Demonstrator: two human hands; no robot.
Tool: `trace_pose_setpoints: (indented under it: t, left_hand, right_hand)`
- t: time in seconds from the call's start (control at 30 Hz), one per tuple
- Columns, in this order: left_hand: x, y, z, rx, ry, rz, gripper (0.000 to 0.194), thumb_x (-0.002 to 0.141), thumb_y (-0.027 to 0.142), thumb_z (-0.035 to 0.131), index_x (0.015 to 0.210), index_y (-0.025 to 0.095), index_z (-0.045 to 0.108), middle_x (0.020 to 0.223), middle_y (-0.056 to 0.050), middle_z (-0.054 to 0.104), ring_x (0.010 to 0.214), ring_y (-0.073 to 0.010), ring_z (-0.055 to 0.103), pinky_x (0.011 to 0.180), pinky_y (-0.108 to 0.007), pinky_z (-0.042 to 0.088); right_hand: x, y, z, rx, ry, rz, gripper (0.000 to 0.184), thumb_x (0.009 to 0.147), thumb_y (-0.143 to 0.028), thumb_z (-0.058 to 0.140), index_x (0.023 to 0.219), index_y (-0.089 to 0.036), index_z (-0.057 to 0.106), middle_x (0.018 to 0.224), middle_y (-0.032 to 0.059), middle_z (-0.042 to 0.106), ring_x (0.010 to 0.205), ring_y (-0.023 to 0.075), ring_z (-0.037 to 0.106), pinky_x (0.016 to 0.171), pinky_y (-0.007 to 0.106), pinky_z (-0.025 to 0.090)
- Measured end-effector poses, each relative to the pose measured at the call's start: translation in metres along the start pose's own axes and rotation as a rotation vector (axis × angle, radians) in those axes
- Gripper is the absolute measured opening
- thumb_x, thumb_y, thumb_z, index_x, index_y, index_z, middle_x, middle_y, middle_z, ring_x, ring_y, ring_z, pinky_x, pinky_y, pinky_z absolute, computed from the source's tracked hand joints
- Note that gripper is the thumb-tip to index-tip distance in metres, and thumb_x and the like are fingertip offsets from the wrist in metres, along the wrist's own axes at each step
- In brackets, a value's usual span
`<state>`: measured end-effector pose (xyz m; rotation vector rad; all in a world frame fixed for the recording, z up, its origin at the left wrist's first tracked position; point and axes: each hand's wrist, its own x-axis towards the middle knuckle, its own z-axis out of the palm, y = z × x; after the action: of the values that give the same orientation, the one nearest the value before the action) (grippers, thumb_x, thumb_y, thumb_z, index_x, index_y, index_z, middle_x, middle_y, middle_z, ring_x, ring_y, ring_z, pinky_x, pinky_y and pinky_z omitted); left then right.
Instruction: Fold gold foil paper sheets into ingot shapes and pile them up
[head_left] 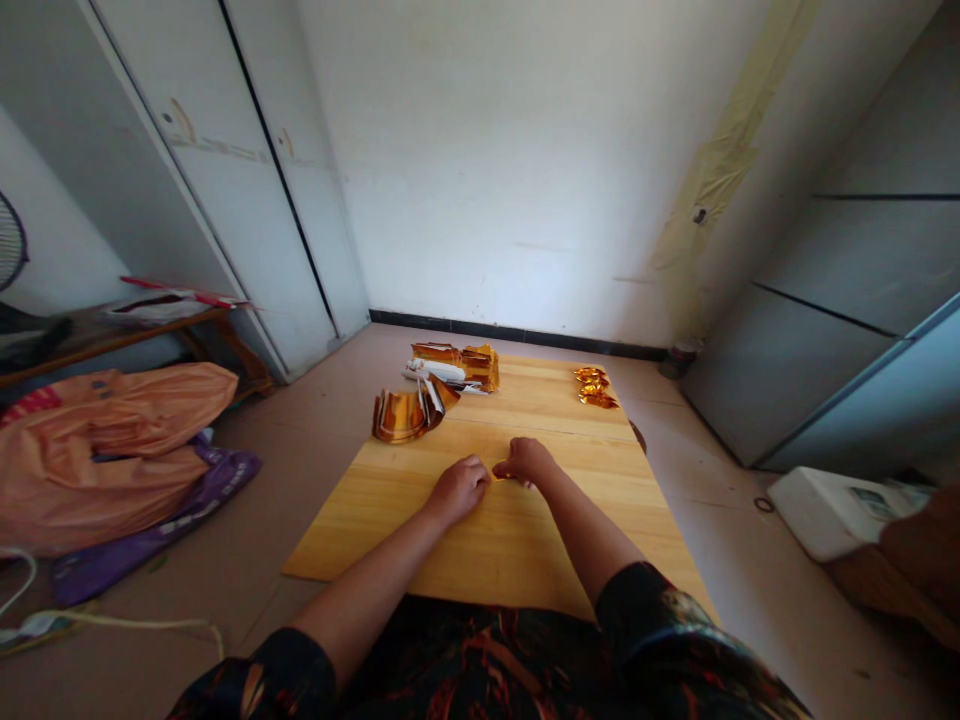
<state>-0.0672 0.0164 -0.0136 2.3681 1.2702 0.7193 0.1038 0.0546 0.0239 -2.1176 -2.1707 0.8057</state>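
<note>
Both hands meet over the middle of a wooden table (525, 550). Between them shows a small piece of gold foil paper (498, 477), mostly covered by the fingers. My left hand (459, 490) is closed, its fingers pinched at the left end of the foil piece. My right hand (527, 462) is closed at the other end, thumb and fingers pressed together. A curved stack of gold foil sheets (401, 415) lies beyond my left hand. Several folded gold foil pieces (594, 388) are grouped at the table's far right corner.
More gold foil sheets (480, 367) and a white roll (435, 371) lie at the table's far edge. An orange bag (112, 450) and a purple bag (165, 510) are on the floor at left. A white box (832, 515) stands at right.
</note>
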Motion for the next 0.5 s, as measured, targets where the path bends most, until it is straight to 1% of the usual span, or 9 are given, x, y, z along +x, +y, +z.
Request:
trace_pose_setpoints:
  t: [0.1,0.13,0.2,0.27,0.33,0.43,0.5]
  left_hand:
    - [-0.007,0.0024,-0.0009,0.072,0.042,0.056,0.02,0.075,0.005,0.051,0.074,0.017,0.066,0.077,-0.003,0.058,0.08,-0.0143,0.055,0.072,-0.023,0.043]
    - [-0.0081,0.0027,-0.001,0.092,0.052,0.066,0.019,0.076,0.006,0.051,0.074,0.017,0.066,0.078,-0.003,0.058,0.08,-0.0147,0.054,0.072,-0.024,0.043]
    - [-0.0088,0.0027,-0.0009,0.115,0.066,0.068,0.019,0.076,0.007,0.052,0.074,0.018,0.067,0.078,-0.003,0.059,0.081,-0.015,0.054,0.072,-0.025,0.043]
    - [-0.0083,0.0025,-0.0006,0.12,0.073,0.056,0.018,0.076,0.008,0.053,0.074,0.018,0.067,0.078,-0.003,0.059,0.08,-0.0151,0.053,0.072,-0.025,0.042]
    - [-0.0076,0.0026,-0.0004,0.119,0.075,0.046,0.018,0.076,0.008,0.053,0.074,0.018,0.068,0.078,-0.003,0.059,0.08,-0.0151,0.053,0.071,-0.025,0.042]
    - [-0.0068,0.0036,-0.0011,0.119,0.073,0.043,0.018,0.075,0.007,0.054,0.073,0.018,0.068,0.077,-0.003,0.059,0.08,-0.015,0.053,0.071,-0.025,0.042]
    - [-0.0067,0.0044,-0.0017,0.119,0.069,0.042,0.018,0.074,0.007,0.054,0.072,0.018,0.068,0.077,-0.003,0.059,0.08,-0.0151,0.053,0.071,-0.025,0.042]
  right_hand:
    - [0.0008,-0.0059,-0.0021,-0.136,0.062,-0.011,0.047,0.058,-0.051,0.07,0.089,-0.017,0.068,0.093,0.014,0.071,0.087,0.0251,0.067,0.065,0.027,0.05]
    - [0.0011,-0.0072,-0.0024,-0.166,0.07,-0.012,0.05,0.058,-0.053,0.07,0.093,-0.017,0.068,0.098,0.0153,0.069,0.091,0.0264,0.066,0.067,0.028,0.05]
    - [0.0016,-0.0086,-0.0025,-0.196,0.067,-0.012,0.054,0.058,-0.054,0.069,0.097,-0.017,0.068,0.103,0.0162,0.068,0.094,0.0272,0.065,0.069,0.029,0.05]
    - [0.0019,-0.0089,-0.0028,-0.191,0.058,-0.009,0.053,0.058,-0.053,0.069,0.097,-0.017,0.068,0.102,0.0153,0.069,0.093,0.0261,0.065,0.068,0.028,0.05]
    - [0.0019,-0.0085,-0.0035,-0.16,0.047,-0.001,0.047,0.059,-0.05,0.07,0.092,-0.017,0.069,0.096,0.0133,0.07,0.089,0.024,0.066,0.066,0.025,0.049]
    - [0.0013,-0.0076,-0.0043,-0.083,0.02,0.032,0.029,0.064,-0.041,0.067,0.079,-0.017,0.07,0.078,0.0092,0.071,0.077,0.0201,0.067,0.06,0.021,0.048]
    - [0.001,-0.007,-0.004,-0.034,0.017,0.061,0.02,0.067,-0.035,0.064,0.072,-0.017,0.07,0.069,0.0073,0.07,0.07,0.0184,0.067,0.057,0.02,0.047]
